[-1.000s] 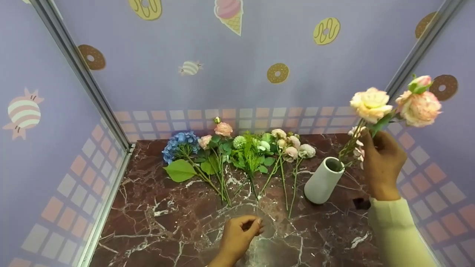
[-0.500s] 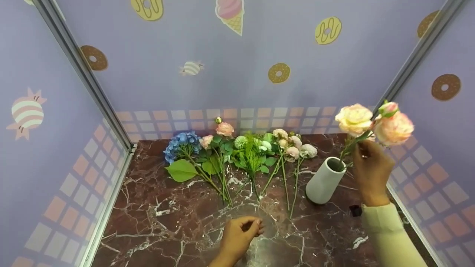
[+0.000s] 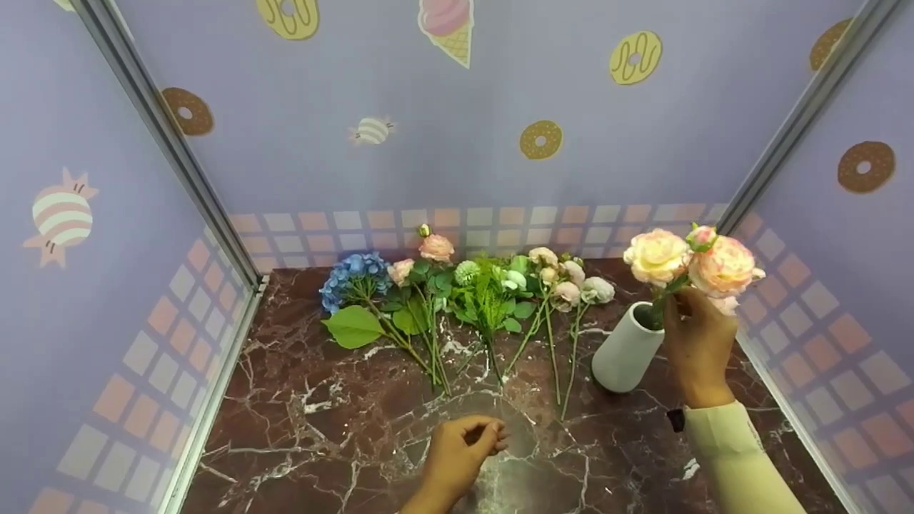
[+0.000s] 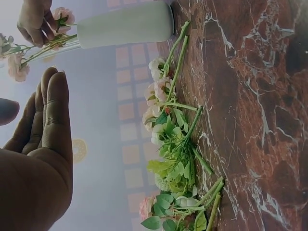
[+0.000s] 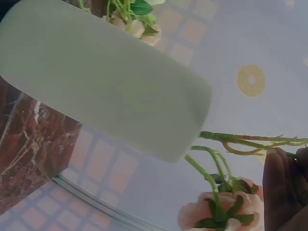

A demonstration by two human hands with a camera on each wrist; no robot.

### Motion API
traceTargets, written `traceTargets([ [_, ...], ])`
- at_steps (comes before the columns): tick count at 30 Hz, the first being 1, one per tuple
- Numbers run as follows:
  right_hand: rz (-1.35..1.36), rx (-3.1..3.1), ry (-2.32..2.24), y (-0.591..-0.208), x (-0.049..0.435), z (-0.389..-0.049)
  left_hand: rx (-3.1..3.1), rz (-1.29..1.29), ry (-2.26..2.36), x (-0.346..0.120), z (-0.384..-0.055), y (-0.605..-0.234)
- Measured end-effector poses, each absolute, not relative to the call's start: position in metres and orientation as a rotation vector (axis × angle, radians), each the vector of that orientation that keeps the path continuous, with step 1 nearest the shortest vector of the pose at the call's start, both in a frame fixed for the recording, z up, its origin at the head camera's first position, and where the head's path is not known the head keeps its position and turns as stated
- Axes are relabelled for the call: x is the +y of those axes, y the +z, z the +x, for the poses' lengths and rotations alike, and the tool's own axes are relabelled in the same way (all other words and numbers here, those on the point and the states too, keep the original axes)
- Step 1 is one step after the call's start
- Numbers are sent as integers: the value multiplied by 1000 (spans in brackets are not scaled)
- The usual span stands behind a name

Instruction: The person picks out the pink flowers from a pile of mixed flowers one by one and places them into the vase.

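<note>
My right hand (image 3: 701, 346) pinches the green stem (image 5: 240, 139) of a rose spray just above the mouth of a white vase (image 3: 625, 353). The spray carries a yellow-pink rose (image 3: 657, 257), a pink rose (image 3: 722, 267) and a bud (image 3: 702, 237). Its stem runs into the vase in the right wrist view. Another pink flower (image 5: 226, 209) leans out of the vase beside it, largely behind my hand in the head view. My left hand (image 3: 458, 453) hovers near the front middle, fingers loosely curled, holding nothing. The stem ends inside the vase are hidden.
Along the back of the dark red marbled table (image 3: 307, 442) lie a blue hydrangea (image 3: 355, 278), pink roses (image 3: 435, 248), green foliage (image 3: 485, 300) and pale pink flowers (image 3: 566, 295), stems toward me. Patterned walls (image 3: 457, 164) enclose the table at the back and sides.
My right hand has moved left and toward me with the rose spray, bringing the blooms lower and nearer to the vase. The left hand has stayed in place.
</note>
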State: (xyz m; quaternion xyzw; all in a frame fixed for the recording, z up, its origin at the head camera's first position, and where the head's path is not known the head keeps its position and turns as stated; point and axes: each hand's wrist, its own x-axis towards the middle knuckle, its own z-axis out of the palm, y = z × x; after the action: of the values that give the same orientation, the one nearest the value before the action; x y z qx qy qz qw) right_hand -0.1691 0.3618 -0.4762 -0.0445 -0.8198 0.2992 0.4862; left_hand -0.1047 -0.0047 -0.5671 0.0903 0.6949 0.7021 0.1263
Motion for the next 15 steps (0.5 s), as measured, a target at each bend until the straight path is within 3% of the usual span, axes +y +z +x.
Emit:
traceTargets([
  [15,-183,-2053,725,-493,365,-168,2006,247,2042,-5,-105,-567],
])
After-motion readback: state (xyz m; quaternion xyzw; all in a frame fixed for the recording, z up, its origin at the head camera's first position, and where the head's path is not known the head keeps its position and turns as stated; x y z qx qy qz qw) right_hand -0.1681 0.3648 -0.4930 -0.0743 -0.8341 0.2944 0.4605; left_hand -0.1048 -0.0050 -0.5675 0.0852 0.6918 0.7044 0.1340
